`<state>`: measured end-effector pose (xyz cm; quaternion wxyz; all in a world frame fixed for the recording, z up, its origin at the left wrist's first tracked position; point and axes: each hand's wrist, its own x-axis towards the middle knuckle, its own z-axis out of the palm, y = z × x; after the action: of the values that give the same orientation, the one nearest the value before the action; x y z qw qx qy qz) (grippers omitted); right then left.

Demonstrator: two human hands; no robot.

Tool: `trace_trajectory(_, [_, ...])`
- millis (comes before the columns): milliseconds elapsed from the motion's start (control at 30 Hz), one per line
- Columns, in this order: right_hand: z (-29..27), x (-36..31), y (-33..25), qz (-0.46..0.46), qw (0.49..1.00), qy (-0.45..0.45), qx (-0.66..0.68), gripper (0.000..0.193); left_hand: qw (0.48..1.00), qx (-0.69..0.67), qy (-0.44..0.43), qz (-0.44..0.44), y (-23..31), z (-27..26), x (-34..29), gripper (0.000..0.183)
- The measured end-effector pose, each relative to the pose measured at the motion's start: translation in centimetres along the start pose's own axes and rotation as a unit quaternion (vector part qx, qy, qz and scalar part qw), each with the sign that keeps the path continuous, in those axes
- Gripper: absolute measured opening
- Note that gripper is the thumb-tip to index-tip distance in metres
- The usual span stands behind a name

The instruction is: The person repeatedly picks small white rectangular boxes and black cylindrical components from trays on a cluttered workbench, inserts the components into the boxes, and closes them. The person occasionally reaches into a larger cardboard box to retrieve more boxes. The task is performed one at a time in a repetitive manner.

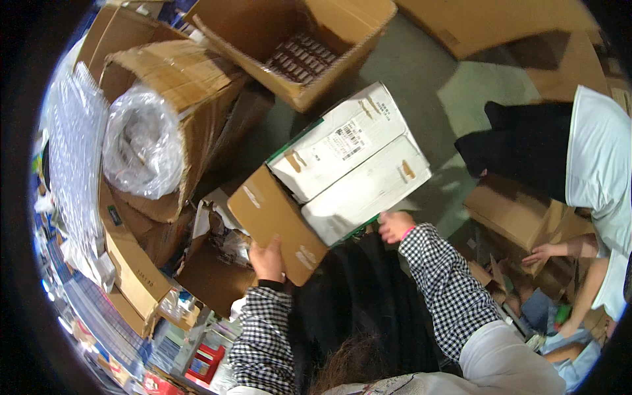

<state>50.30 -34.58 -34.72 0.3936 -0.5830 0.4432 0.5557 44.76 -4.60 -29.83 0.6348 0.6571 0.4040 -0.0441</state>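
A white carton (pixel 359 148) with a green edge, a paper label and torn brown patches is tilted in front of me. Against its left end lies a brown cardboard panel (pixel 280 224) with pale tape marks; whether it is a flap of the carton or a separate flat box, I cannot tell. My left hand (pixel 266 261) grips the panel's lower left edge, thumb over the top. At the carton's near edge, my right hand (pixel 396 226) is closed with curled fingers on its green-edged side. The undersides of both things are hidden.
Beyond stands an open brown box (pixel 289 46) with rows of small items inside. To the left, a worn carton (pixel 191 72) holds a roll of clear plastic (pixel 143 141). At right a co-worker's hand (pixel 543 253) touches another brown box (pixel 507 210). A red bin (pixel 205 363) sits lower left.
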Motion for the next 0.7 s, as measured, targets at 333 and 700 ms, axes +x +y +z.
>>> trace_trajectory(333, [17.0, -2.4, -14.9, -0.518, 0.582, 0.100, -0.619, 0.017, 0.810, 0.437, 0.273, 0.279, 3.0, -3.3, 3.0, 0.043])
trace_trajectory(700, [11.3, -9.5, -3.4, -0.400, 0.551, -0.238, -0.693, 0.028, 0.771, 0.608, -0.087, 0.169, 10.2, 3.4, 1.1, 0.027])
